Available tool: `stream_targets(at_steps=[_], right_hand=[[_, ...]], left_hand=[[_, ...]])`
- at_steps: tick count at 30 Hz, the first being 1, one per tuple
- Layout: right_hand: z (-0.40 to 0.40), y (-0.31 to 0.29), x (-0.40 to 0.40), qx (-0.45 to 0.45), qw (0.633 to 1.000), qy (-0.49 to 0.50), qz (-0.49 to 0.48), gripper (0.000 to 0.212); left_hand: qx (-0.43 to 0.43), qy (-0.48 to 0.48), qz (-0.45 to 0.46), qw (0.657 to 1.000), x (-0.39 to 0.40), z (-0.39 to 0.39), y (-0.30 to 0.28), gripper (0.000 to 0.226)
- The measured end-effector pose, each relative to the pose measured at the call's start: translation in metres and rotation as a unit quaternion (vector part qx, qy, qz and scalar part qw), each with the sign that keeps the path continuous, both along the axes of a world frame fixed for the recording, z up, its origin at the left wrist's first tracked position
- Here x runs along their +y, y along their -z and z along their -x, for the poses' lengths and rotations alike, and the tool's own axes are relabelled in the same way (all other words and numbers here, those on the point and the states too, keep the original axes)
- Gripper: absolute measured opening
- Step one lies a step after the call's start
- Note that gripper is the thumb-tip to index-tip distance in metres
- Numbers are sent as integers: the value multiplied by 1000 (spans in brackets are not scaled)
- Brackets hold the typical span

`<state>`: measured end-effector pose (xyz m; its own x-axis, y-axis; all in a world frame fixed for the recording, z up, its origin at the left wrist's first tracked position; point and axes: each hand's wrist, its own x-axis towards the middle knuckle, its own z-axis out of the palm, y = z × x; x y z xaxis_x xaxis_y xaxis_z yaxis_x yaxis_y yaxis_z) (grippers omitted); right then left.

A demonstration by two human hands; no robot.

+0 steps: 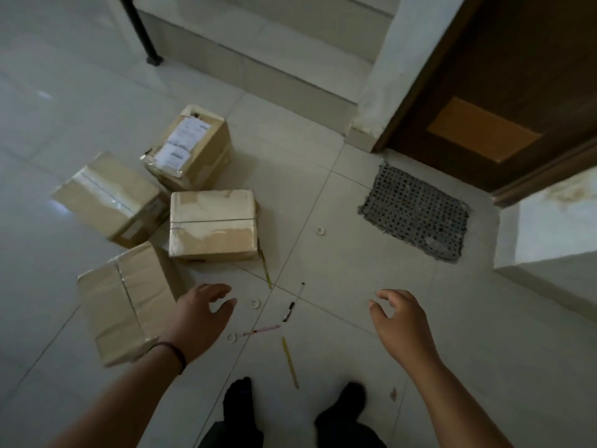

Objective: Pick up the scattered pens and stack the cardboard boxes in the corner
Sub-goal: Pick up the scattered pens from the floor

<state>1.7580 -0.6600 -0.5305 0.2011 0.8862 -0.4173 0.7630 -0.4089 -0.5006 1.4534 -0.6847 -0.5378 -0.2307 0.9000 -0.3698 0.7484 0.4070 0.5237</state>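
A: Where do things stand?

B: Both hands are empty and spread; the left hand (202,313) hovers beside the nearest cardboard box (124,303), the right hand (399,318) hangs over bare floor tile (355,260); neither touches anything.

A: And the pens?

B: All on the floor between the hands; a yellow pen (289,362) lies just ahead of the feet, a pink pen (263,329) lies left of it, a black pen (288,311) and a thin white one (301,290) lie beyond, and a greenish pen (266,273) rests against the taped middle box (213,224); nothing is gathered yet.

A: How should the pick go?

B: I'd pinch each barrel at mid-length, nearest first, and pass them into one hand; thin pens on smooth tile will likely skid, so fingertips should come down from both sides.

A: Room for stacking?

B: Four boxes sit loosely clustered, including a labelled box (190,147) and a far-left box (109,198); the floor to the right is open up to the drain mat (416,213) and dark door (504,92); small tape rings (255,303) lie among the pens.
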Motion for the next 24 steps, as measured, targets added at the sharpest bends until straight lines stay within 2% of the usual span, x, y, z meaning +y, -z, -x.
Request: stream_targets(at_steps=[6,14,17,24], right_hand=[[-16,45,76,2,994,-111,23,30],[-36,130,149,20,953,-298,46,32],[-30,162,160,12,937,-349,29,33],[25,286,163,-13,884,-466,-15,33]], left_hand=[[2,-107,25,994,3,-19,26,36],[7,-293,32,956,-14,-85,107,35],[1,-323,22,946,-25,-100,143,33],[29,-345,8,938,-71,-90,264,32]])
